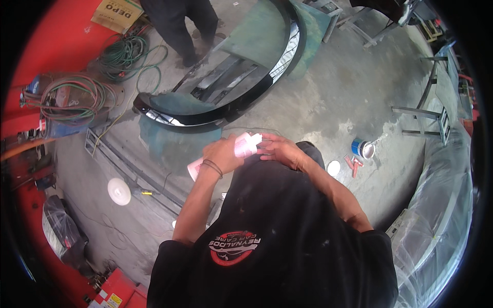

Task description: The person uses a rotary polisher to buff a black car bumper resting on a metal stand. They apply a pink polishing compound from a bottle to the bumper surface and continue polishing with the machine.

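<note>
My left hand [222, 153] is wrapped around a pink and white bottle [247, 146], tilted with its white cap end toward my right. The bottle's other end shows below my left wrist. My right hand [283, 152] is beside the cap with its fingers stretched and apart. Whether its fingertips touch the cap, I cannot tell. Beyond both hands lies a long curved black car trim piece [246, 98] with shiny silvery sections, resting over greenish sheets and a dark frame.
An open blue can [363, 148], a white lid [333, 168] and red strips [353, 165] are on the concrete at right. A white disc [119, 191] lies at left. Coiled hoses [121, 55] hang farther back, near a standing person [181, 23]. Plastic sheeting [436, 215] covers something at right.
</note>
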{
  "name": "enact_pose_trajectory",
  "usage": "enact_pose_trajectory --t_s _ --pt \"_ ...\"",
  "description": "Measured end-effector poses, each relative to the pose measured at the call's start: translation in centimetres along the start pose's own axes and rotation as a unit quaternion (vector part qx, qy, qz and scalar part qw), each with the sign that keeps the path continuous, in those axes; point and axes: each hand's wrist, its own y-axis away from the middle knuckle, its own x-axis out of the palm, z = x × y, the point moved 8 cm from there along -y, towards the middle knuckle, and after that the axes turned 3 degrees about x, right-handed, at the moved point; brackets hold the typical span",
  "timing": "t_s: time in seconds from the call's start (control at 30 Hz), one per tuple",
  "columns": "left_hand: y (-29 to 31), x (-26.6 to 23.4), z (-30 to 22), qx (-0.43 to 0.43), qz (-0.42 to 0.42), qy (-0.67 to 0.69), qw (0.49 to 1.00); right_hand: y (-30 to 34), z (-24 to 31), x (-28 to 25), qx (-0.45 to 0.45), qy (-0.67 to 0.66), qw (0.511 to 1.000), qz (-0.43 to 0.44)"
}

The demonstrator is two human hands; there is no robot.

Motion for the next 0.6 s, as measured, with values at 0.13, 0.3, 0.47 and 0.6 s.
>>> enact_pose_trajectory --t_s 0.13,0.3,0.47,0.6 --pt "-4.0 -1.7 -1.7 0.012 0.004 -0.003 1.000 -0.6 2.6 -2.2 0.002 -0.020 1.000 -0.010" --pt "-9.3 -4.4 -4.3 0.012 0.007 0.004 1.000 -1.0 8.8 -4.7 -0.017 -0.042 0.999 0.029" --pt "-14.4 -7.1 -7.8 0.042 -0.061 0.146 0.987 0.2 17.6 -8.0 -0.029 -0.077 0.988 0.129" --pt "-17.4 -8.2 -10.9 0.027 -0.099 0.270 0.957 1.7 23.4 -10.5 -0.023 -0.106 0.971 0.211"
